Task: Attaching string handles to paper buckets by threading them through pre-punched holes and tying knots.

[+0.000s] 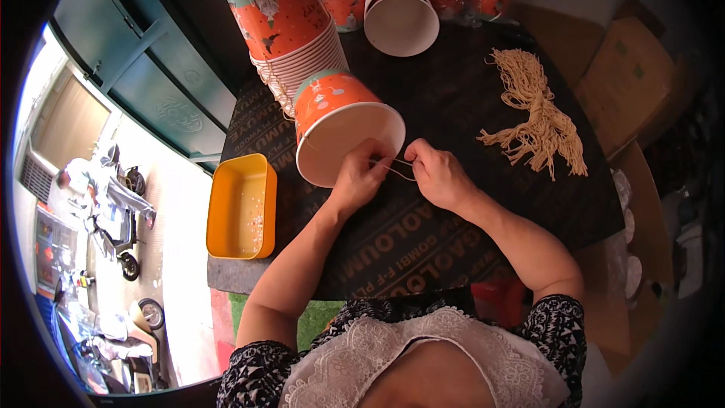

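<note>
Closest to the person, a thin pale cord point(408, 177) is pinched by both hands, its curved slack spanning the left hand point(360, 174) and right hand point(444, 177), above the dark printed surface point(445, 102). The left fingers are held before the mouth of an orange cup point(336, 93), tipped on its side; whether its rim is also gripped cannot be told. To the left, a yellow tub point(214, 211) is seen. Farther off, a knotted-looking cord bundle point(531, 109) is laid at right, while a tall cup stack point(276, 19) is placed behind the cup.
</note>
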`<control>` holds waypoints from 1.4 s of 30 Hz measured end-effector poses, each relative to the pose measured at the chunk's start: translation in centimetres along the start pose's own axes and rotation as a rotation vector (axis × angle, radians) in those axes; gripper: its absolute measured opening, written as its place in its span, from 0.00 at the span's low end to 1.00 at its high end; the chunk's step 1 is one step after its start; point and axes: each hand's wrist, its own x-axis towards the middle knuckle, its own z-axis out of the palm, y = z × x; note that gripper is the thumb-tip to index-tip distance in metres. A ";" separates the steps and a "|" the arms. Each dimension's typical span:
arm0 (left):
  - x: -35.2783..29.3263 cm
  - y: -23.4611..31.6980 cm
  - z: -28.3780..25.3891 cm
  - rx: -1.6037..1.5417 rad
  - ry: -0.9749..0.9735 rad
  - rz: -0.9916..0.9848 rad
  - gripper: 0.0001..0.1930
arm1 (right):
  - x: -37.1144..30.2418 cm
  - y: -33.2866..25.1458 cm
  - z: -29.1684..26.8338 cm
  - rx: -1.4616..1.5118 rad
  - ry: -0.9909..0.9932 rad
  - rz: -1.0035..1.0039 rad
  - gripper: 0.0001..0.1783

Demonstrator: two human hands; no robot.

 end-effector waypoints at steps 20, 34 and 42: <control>0.0 0.1 0.6 -0.158 -0.023 0.015 0.02 | -0.2 0.2 2.8 0.164 0.212 -0.111 0.07; -0.3 1.1 0.2 -0.327 -0.052 -0.196 0.05 | 0.3 0.0 2.1 -0.148 0.229 -0.322 0.06; -0.8 2.5 0.3 -0.305 -0.057 -0.216 0.06 | 0.4 0.6 2.6 -0.043 0.287 -0.323 0.03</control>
